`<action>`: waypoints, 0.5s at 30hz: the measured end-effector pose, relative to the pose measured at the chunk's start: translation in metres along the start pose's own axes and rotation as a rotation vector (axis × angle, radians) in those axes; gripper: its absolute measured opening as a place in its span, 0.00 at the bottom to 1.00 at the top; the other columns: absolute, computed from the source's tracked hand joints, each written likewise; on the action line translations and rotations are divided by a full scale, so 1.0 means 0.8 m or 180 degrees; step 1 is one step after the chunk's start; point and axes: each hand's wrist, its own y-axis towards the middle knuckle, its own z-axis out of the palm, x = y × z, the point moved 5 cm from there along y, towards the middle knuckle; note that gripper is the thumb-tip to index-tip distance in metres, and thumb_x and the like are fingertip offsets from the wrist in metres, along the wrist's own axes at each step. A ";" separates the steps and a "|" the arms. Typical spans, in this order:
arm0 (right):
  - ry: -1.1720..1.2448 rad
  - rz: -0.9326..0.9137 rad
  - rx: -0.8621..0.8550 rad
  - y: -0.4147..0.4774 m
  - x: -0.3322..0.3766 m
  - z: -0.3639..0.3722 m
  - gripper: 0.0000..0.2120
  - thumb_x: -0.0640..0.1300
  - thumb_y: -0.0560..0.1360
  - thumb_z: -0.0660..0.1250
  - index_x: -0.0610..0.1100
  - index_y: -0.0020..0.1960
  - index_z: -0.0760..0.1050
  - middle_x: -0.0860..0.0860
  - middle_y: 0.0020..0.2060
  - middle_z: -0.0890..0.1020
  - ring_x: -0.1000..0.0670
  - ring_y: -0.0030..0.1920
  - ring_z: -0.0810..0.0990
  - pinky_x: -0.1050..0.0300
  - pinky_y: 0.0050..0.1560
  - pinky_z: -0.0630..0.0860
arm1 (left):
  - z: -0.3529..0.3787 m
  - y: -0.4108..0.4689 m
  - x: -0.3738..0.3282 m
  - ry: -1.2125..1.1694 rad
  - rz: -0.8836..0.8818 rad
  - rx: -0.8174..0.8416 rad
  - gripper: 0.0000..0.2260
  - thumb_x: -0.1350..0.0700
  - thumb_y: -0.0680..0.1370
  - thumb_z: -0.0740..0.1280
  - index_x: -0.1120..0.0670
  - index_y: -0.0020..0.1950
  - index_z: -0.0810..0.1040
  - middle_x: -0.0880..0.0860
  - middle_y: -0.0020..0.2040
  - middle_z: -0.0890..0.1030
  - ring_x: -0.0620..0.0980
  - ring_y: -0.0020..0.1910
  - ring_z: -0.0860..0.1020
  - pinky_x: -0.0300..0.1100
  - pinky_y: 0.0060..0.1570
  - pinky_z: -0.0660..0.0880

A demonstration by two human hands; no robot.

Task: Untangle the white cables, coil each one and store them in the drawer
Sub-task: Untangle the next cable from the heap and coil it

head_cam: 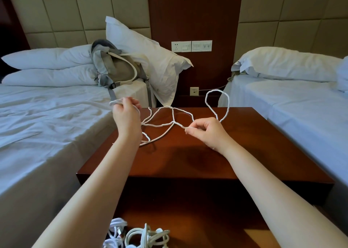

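holding the white cable (162, 125) over the nightstand (188, 159): left hand (126, 115) curled round loops, right hand (206, 131) pinching a strand; bare wood beneath the fingers, beds (47, 125) flanking, backpack (116, 68) beyond the left fingers.

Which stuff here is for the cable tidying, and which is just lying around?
For the job: cable, held by left hand and right hand; cable pile at the bottom; nightstand.
Just lying about: backpack, pillow, wall sockets, bed.
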 end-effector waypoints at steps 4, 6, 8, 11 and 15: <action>-0.0071 -0.0260 -0.1054 -0.001 -0.004 -0.039 0.04 0.42 0.75 0.68 0.43 0.42 0.78 0.55 0.32 0.80 0.60 0.33 0.77 0.68 0.34 0.70 | 0.005 -0.018 0.009 0.2564 0.1579 0.0579 0.14 0.61 0.80 0.58 0.65 0.39 0.76 0.56 0.36 0.75 0.50 0.39 0.70 0.36 0.38 0.60; -0.0054 -0.0203 -0.1267 -0.004 -0.013 -0.065 0.03 0.42 0.76 0.67 0.44 0.44 0.79 0.56 0.35 0.79 0.66 0.37 0.76 0.75 0.37 0.69 | -0.007 -0.009 0.015 0.2763 0.1565 0.0486 0.15 0.60 0.81 0.57 0.68 0.41 0.76 0.59 0.39 0.75 0.51 0.41 0.70 0.37 0.38 0.60; -0.0195 -0.0122 -0.1252 -0.006 -0.024 -0.076 0.03 0.42 0.76 0.67 0.46 0.46 0.79 0.59 0.37 0.79 0.66 0.40 0.77 0.77 0.39 0.69 | -0.014 0.002 0.014 0.2506 0.1279 0.0298 0.17 0.58 0.81 0.57 0.70 0.40 0.74 0.61 0.39 0.75 0.54 0.40 0.71 0.42 0.37 0.63; -0.0540 -0.0081 -0.1334 -0.003 -0.033 -0.070 0.04 0.45 0.77 0.66 0.48 0.45 0.78 0.59 0.35 0.78 0.61 0.39 0.77 0.68 0.38 0.71 | 0.006 -0.005 0.014 0.2088 0.0821 0.0692 0.16 0.59 0.80 0.57 0.65 0.35 0.70 0.56 0.31 0.72 0.50 0.31 0.70 0.35 0.29 0.65; -0.1135 -0.0057 -0.1381 0.001 -0.031 -0.061 0.05 0.45 0.78 0.64 0.46 0.45 0.76 0.59 0.30 0.75 0.56 0.34 0.75 0.59 0.35 0.72 | 0.031 -0.031 0.030 0.1646 0.0173 0.1282 0.15 0.63 0.78 0.57 0.58 0.30 0.65 0.51 0.24 0.66 0.43 0.21 0.65 0.32 0.23 0.63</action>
